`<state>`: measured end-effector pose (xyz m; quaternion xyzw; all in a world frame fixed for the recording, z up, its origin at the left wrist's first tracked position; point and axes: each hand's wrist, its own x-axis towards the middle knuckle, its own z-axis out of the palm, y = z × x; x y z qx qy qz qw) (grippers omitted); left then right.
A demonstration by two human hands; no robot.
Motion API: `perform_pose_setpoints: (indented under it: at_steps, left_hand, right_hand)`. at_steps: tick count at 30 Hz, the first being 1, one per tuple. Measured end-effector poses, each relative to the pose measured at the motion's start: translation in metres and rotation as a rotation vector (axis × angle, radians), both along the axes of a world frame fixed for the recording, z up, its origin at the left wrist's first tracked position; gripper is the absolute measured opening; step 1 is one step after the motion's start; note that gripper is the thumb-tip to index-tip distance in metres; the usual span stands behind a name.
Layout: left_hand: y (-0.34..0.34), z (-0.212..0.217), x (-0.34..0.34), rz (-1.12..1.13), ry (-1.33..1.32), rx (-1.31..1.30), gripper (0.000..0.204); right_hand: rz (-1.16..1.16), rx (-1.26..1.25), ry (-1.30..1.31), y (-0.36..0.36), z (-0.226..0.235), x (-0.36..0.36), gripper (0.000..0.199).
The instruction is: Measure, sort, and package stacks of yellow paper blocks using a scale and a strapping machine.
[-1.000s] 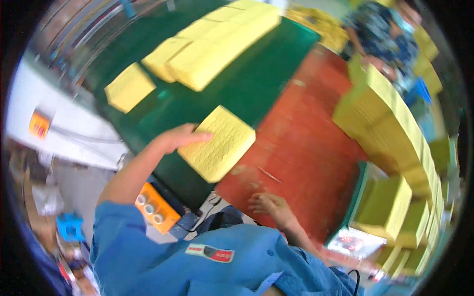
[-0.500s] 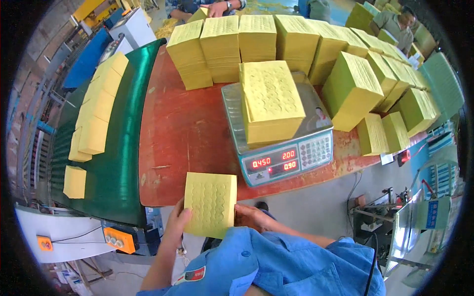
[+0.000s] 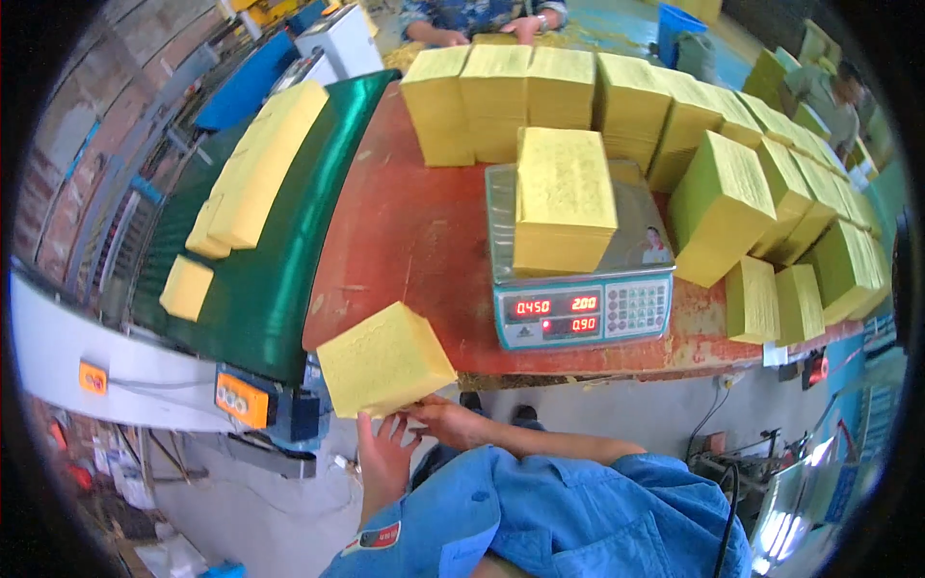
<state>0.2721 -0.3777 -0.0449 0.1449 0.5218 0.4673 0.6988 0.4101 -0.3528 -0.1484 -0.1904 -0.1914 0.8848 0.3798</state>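
A thick stack of yellow paper point(image 3: 376, 361) with a dented pattern on top is tilted over the front edge of the red table. My right hand point(image 3: 443, 421) grips its near lower corner from below; part of those fingers is hidden. Just below the stack is my left hand point(image 3: 387, 458), fingers spread, its thumb tip close to or touching the bottom edge. On the table, a digital scale point(image 3: 586, 318) with lit red digits bears another, taller yellow paper stack point(image 3: 567, 197).
A green conveyor belt point(image 3: 275, 299) at left carries a row of yellow stacks point(image 3: 265, 169). More stacks point(image 3: 496, 106) line the red table's point(image 3: 405, 250) far and right sides. Across it, a person's hands point(image 3: 525, 29) rest near the stacks; another person point(image 3: 824, 101) is at far right.
The held stack has turned and tilted to the left, toward the conveyor. My left hand has come off its side to below it. The view has shifted; the far person's hands have moved apart.
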Motion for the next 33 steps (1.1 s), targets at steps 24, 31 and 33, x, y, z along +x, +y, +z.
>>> perform_pose_setpoints:
  at_steps: [24, 31, 33]
  left_hand:
    - [0.071, -0.032, -0.023, 0.224, -0.244, 0.117, 0.094]
    - [0.098, -0.020, -0.022, 0.134, -0.062, 0.244, 0.090]
    - [0.099, -0.041, -0.038, 0.095, -0.050, 0.302, 0.069]
  right_hand:
    - [-0.365, 0.880, -1.047, 0.069, 0.177, 0.068, 0.021]
    - [-0.064, 0.570, -1.153, 0.139, 0.099, 0.026, 0.050]
    - [-0.101, 0.600, -1.134, 0.122, 0.098, 0.012, 0.054]
